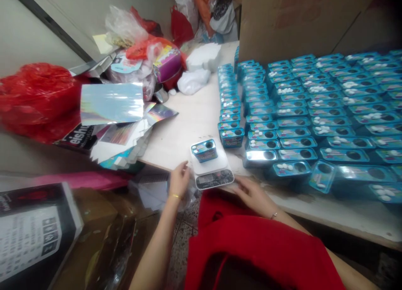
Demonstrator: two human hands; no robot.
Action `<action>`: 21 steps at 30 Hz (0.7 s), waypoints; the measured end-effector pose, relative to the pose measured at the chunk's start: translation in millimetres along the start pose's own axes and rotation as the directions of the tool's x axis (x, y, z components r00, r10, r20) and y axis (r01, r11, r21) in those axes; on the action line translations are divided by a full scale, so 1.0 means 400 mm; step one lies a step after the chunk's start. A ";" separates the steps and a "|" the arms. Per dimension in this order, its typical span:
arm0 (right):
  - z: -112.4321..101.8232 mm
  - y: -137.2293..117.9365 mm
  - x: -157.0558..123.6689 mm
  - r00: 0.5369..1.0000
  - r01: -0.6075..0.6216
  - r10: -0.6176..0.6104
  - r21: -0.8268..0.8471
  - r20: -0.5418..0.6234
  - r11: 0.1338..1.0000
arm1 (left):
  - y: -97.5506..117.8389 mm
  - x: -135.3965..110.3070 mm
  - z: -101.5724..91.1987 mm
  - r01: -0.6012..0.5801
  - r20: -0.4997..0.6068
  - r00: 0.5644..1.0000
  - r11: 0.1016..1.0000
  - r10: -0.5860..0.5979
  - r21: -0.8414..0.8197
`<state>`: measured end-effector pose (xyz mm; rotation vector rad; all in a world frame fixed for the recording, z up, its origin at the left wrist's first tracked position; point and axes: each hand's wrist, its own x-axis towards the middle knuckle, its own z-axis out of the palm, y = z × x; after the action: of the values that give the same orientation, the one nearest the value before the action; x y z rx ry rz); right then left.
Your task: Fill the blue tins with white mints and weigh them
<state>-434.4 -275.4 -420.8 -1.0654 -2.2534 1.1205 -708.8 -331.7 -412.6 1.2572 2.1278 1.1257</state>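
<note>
A white kitchen scale [205, 166] with a dark front panel lies at the table's near edge. On its platform stands a blue box-shaped tin [207, 154] with a round dark opening and a few small white pieces on its top. My left hand [180, 181] is just left of the scale, fingers slightly bent and nothing visible in them. At the scale's right front corner is my right hand [253, 195], its fingers stretched toward the panel; whether they touch it is too blurred to tell. Neither hand is on the tin.
Rows of similar blue tins [293, 143] cover the table's right side, many topped with white pieces. A cardboard box [301, 22] stands behind them. At left are shiny silver sheets [112, 103], a red plastic bag [37, 95] and a purple box [168, 66]. Cartons [97, 214] sit below.
</note>
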 end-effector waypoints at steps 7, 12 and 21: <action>0.005 0.011 -0.008 1.000 -0.003 0.004 0.026 -0.020 1.000 | 0.126 0.011 -0.059 -0.511 -0.231 0.786 0.813 0.573 0.281; 0.005 0.007 -0.005 1.000 0.014 -0.014 0.030 -0.024 0.999 | 0.173 0.071 -0.079 -0.612 -0.026 0.757 0.721 0.653 0.324; 0.009 0.007 0.000 0.999 0.027 -0.025 0.048 -0.046 0.998 | 0.249 0.121 -0.114 -0.672 0.252 0.736 0.630 0.628 0.390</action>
<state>-435.3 -276.0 -425.2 -1.0289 -2.1873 1.1234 -712.5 -283.4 -303.3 2.4037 1.9575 0.7702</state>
